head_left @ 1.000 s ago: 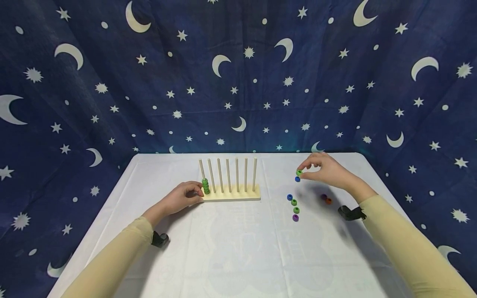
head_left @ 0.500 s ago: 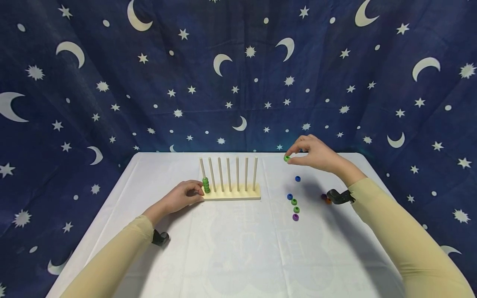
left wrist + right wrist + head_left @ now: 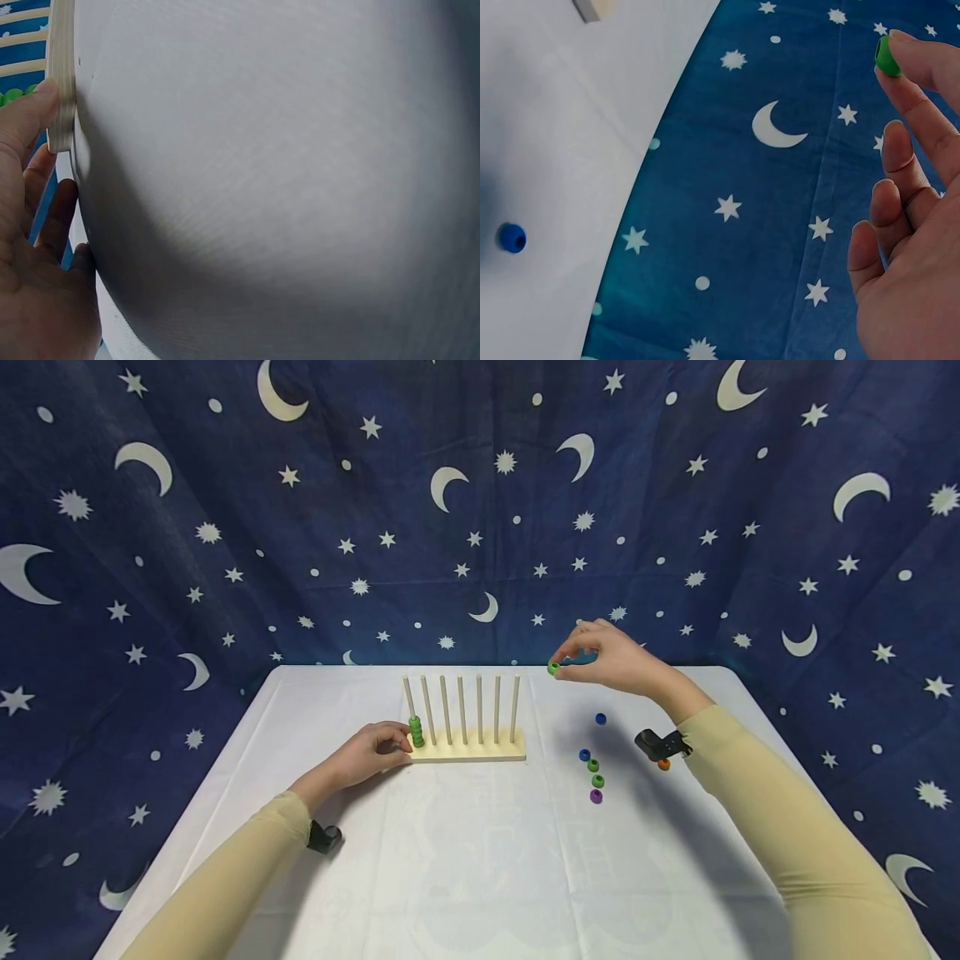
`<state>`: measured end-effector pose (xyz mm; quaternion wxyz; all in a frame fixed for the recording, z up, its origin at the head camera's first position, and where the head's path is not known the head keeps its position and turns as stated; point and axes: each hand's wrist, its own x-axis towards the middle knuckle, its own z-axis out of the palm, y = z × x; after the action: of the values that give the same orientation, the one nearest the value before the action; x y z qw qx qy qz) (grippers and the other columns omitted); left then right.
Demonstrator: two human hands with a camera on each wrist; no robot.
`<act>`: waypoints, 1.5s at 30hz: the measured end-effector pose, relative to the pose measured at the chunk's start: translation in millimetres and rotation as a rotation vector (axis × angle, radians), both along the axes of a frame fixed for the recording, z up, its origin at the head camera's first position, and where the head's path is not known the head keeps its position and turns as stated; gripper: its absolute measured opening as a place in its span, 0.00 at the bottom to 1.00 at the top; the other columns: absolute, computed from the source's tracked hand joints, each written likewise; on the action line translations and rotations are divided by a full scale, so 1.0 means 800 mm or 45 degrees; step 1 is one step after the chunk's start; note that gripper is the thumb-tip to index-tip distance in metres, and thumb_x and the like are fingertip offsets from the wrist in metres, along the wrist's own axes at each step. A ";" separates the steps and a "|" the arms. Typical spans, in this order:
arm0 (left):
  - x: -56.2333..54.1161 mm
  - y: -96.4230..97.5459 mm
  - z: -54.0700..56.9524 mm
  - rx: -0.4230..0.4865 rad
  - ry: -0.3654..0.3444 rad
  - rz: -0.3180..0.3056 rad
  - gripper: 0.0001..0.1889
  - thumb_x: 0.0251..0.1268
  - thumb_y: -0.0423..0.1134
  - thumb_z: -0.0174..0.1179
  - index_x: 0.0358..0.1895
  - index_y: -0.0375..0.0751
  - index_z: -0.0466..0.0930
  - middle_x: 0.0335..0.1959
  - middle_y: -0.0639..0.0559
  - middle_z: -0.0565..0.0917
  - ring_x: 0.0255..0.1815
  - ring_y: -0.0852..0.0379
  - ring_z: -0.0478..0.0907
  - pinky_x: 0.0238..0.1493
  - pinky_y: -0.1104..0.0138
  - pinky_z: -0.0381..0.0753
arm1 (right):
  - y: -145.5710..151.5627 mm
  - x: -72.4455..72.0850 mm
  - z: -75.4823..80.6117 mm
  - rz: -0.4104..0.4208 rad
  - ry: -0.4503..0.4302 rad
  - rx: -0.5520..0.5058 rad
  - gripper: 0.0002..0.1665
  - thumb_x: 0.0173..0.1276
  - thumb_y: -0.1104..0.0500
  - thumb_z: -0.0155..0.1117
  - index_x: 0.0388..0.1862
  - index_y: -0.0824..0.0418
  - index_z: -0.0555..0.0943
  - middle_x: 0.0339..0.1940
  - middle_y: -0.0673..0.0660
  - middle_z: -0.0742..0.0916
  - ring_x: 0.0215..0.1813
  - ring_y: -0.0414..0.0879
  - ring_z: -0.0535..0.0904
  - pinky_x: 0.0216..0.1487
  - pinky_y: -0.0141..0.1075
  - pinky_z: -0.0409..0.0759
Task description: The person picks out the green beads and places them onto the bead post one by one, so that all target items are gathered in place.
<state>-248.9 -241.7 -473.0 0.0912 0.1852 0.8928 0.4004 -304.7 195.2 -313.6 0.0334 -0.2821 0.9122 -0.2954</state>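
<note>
**A:** what've you got in each hand?

**B:** my right hand is up in the air past the right end of the peg rack, fingertips pinching a green bead. My left hand rests on the table, thumb curled against the rack's left end, right by the peg with the green beads stacked on it.

**A:** and the loose ones?

**B:** blue bead alone on the cloth, then a little row near it: blue, green, green, purple.
</note>
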 end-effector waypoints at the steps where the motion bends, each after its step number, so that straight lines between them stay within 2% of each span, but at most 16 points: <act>1: 0.000 -0.001 0.000 0.000 0.004 0.000 0.03 0.68 0.36 0.69 0.40 0.48 0.84 0.67 0.40 0.76 0.73 0.38 0.67 0.76 0.43 0.57 | -0.003 -0.001 0.001 0.002 0.000 -0.001 0.14 0.66 0.43 0.74 0.47 0.45 0.89 0.47 0.50 0.82 0.54 0.47 0.70 0.55 0.52 0.74; 11: -0.002 -0.003 -0.002 0.005 0.013 0.005 0.04 0.67 0.36 0.69 0.40 0.48 0.84 0.68 0.40 0.76 0.73 0.38 0.67 0.76 0.43 0.57 | -0.029 -0.006 0.012 0.068 0.014 -0.051 0.13 0.66 0.44 0.74 0.47 0.46 0.89 0.45 0.48 0.82 0.54 0.52 0.71 0.55 0.49 0.73; 15: -0.002 -0.003 -0.002 0.005 0.011 0.010 0.03 0.67 0.37 0.69 0.40 0.48 0.84 0.68 0.40 0.76 0.73 0.38 0.67 0.76 0.43 0.57 | -0.038 -0.006 0.013 0.088 0.019 -0.065 0.13 0.66 0.45 0.74 0.47 0.46 0.90 0.45 0.48 0.82 0.53 0.50 0.71 0.53 0.48 0.73; 24: -0.001 -0.003 0.000 0.003 0.007 0.001 0.03 0.68 0.37 0.69 0.40 0.48 0.84 0.68 0.41 0.76 0.73 0.39 0.67 0.76 0.43 0.58 | -0.052 -0.005 0.015 0.109 0.014 -0.089 0.11 0.67 0.48 0.73 0.46 0.46 0.89 0.44 0.48 0.82 0.52 0.45 0.70 0.57 0.48 0.73; 34: 0.000 -0.002 0.000 0.000 -0.011 0.002 0.03 0.68 0.37 0.69 0.40 0.49 0.84 0.68 0.41 0.76 0.74 0.39 0.66 0.76 0.43 0.57 | -0.066 -0.005 0.016 0.146 0.009 -0.096 0.12 0.68 0.46 0.72 0.48 0.47 0.89 0.45 0.47 0.82 0.54 0.46 0.71 0.59 0.51 0.73; 45: 0.000 -0.004 -0.003 -0.006 0.020 0.001 0.03 0.68 0.38 0.69 0.41 0.49 0.85 0.68 0.40 0.76 0.73 0.38 0.67 0.76 0.43 0.57 | -0.110 -0.005 0.016 0.226 0.005 -0.147 0.12 0.68 0.46 0.73 0.47 0.46 0.89 0.43 0.48 0.82 0.53 0.50 0.71 0.59 0.50 0.73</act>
<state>-248.9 -245.3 -475.1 0.0845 0.1875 0.8946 0.3968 -309.1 107.5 -301.0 0.0414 -0.3638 0.8650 -0.3430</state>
